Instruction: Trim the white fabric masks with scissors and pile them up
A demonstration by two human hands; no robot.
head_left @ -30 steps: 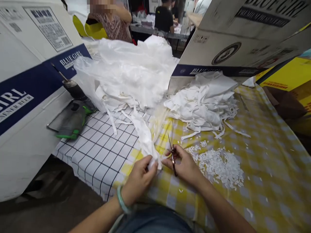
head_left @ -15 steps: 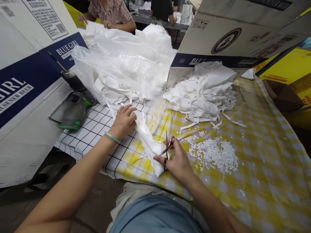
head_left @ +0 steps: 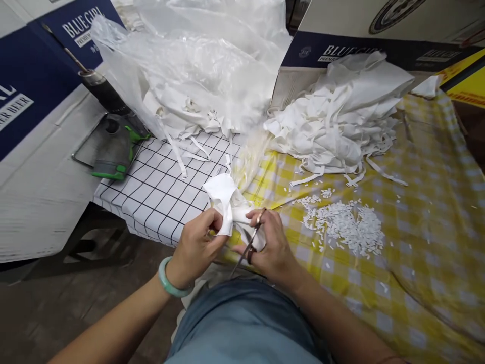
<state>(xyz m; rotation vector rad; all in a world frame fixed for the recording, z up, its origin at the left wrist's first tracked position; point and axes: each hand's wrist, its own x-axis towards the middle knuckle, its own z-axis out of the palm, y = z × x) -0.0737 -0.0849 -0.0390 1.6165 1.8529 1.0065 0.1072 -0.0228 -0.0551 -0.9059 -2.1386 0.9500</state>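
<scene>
Close to my body, my left hand (head_left: 202, 237) pinches a white fabric piece (head_left: 223, 194) and lifts part of it off the table. My right hand (head_left: 271, 247) has its fingers in the handles of a pair of scissors (head_left: 242, 255), whose blades point down and left. The white cloth bunches between both hands and also touches my right fingers. To the right lies a heap of small white cut bits (head_left: 346, 227). A pile of white strapped fabric pieces (head_left: 333, 126) sits behind it.
Clear plastic (head_left: 212, 60) covers more white fabric at the back. A grey-green tool (head_left: 109, 146) rests on a stand at left. Printed cartons (head_left: 30, 116) flank the table, which has a white grid cloth (head_left: 151, 182) and a yellow checked cloth (head_left: 424, 227).
My left hand has come toward my body and closed on the white fabric piece, drawing it nearer. The scissors have turned, blades now pointing down-left. My view has tilted downward.
</scene>
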